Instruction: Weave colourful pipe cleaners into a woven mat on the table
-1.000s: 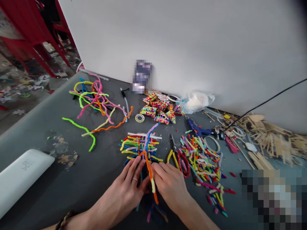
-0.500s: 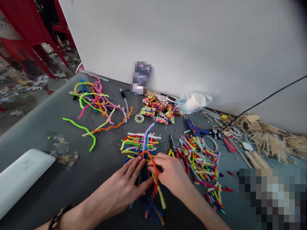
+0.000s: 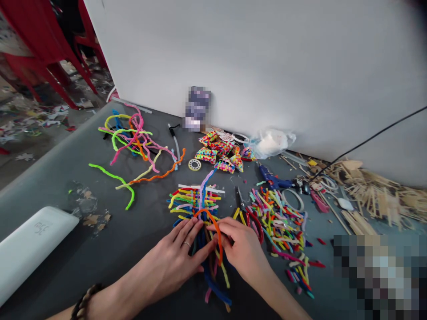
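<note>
A small woven piece of colourful pipe cleaners [image 3: 208,199] lies on the dark table in front of me, with yellow, blue, pink and other strands crossing it. My left hand [image 3: 180,249] holds its near part, fingers pressed on the weave and thumb against the loose strands. An orange pipe cleaner [image 3: 217,226] arches up from the weave and bends down beside my right hand [image 3: 242,244]. The fingers of that hand are pinched at the strands; their tips are partly hidden. Loose blue pipe cleaner ends [image 3: 216,289] trail toward me below the hands.
Right of the weave lie scissors [image 3: 240,202], a pile of cut pipe cleaner pieces [image 3: 278,220] and a blue glue gun [image 3: 271,178]. Long pipe cleaners [image 3: 133,133] tangle at far left, near a white power bank [image 3: 36,249]. Small woven pouches [image 3: 222,149] stand behind, before a white panel [image 3: 250,66].
My right hand has shifted slightly right and down, and the orange pipe cleaner's arch moved with it. The loose ends below lie closer together. My left hand stays on the weave.
</note>
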A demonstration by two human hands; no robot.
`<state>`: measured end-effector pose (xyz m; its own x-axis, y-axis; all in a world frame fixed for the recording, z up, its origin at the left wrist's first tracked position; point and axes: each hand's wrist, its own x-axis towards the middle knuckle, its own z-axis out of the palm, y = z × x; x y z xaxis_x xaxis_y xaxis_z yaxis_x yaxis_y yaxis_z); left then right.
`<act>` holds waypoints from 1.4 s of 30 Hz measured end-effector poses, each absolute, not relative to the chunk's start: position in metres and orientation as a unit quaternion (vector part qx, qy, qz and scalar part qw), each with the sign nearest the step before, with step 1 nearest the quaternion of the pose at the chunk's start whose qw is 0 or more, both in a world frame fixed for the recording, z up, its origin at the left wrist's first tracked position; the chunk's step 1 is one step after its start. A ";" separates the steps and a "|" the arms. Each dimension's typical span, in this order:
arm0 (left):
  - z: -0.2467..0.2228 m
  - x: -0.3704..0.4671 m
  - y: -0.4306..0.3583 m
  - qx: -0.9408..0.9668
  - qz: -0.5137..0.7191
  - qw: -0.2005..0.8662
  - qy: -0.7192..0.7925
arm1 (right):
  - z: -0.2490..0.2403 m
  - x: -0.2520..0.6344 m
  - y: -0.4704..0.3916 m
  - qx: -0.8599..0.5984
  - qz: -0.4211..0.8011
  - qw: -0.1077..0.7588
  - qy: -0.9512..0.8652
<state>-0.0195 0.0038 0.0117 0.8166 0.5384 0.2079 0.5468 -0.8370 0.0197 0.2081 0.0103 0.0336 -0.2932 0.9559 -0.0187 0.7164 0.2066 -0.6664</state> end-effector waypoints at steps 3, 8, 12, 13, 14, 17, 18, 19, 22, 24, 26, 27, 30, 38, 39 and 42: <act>0.012 -0.021 0.004 -0.954 -0.102 0.025 -0.280 | 0.038 0.207 0.007 -0.566 0.291 0.241 -0.733; 0.011 -0.022 0.005 -0.957 -0.103 0.029 -0.268 | 0.056 0.207 0.016 -0.520 0.401 0.307 -0.689; 0.011 -0.021 0.005 -0.959 -0.100 0.021 -0.266 | 0.064 0.203 0.032 -0.532 0.388 0.321 -0.681; 0.011 -0.021 0.005 -0.959 -0.097 0.019 -0.266 | 0.063 0.202 0.036 -0.550 0.367 0.306 -0.685; 0.011 -0.021 0.005 -0.959 -0.095 0.017 -0.267 | 0.061 0.200 0.040 -0.566 0.345 0.290 -0.690; 0.010 -0.020 0.004 -0.957 -0.093 0.013 -0.273 | 0.050 0.195 0.049 -0.595 0.288 0.254 -0.706; 0.010 -0.020 0.004 -0.957 -0.094 0.012 -0.274 | 0.045 0.192 0.050 -0.599 0.272 0.250 -0.710; 0.010 -0.020 0.004 -0.957 -0.095 0.011 -0.275 | 0.042 0.190 0.051 -0.599 0.259 0.248 -0.716; 0.008 -0.020 0.004 -0.955 -0.098 0.012 -0.279 | 0.035 0.184 0.051 -0.588 0.244 0.245 -0.732; 0.007 -0.020 0.004 -0.954 -0.102 0.017 -0.282 | 0.034 0.181 0.050 -0.589 0.237 0.241 -0.734; 0.007 -0.020 0.003 -0.951 -0.109 0.024 -0.288 | 0.034 0.181 0.050 -0.601 0.222 0.238 -0.731; 0.007 -0.019 0.003 -0.949 -0.113 0.026 -0.293 | 0.034 0.181 0.051 -0.607 0.211 0.235 -0.729; 0.007 -0.019 0.002 -0.944 -0.121 0.030 -0.304 | 0.034 0.186 0.051 -0.619 0.185 0.210 -0.734; 0.008 -0.019 0.002 -0.944 -0.115 0.022 -0.307 | 0.040 0.190 0.034 -0.618 0.141 0.140 -0.761; 0.008 -0.019 0.002 -0.945 -0.115 0.022 -0.307 | 0.041 0.189 0.030 -0.618 0.145 0.142 -0.760; 0.008 -0.019 0.002 -0.943 -0.120 0.023 -0.308 | 0.040 0.185 0.020 -0.614 0.149 0.154 -0.760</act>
<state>-0.0189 0.0019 0.0079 0.7810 0.5760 0.2414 0.5871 -0.8089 0.0308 0.1850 0.0201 0.0397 -0.1987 0.9787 0.0519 0.8871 0.2021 -0.4150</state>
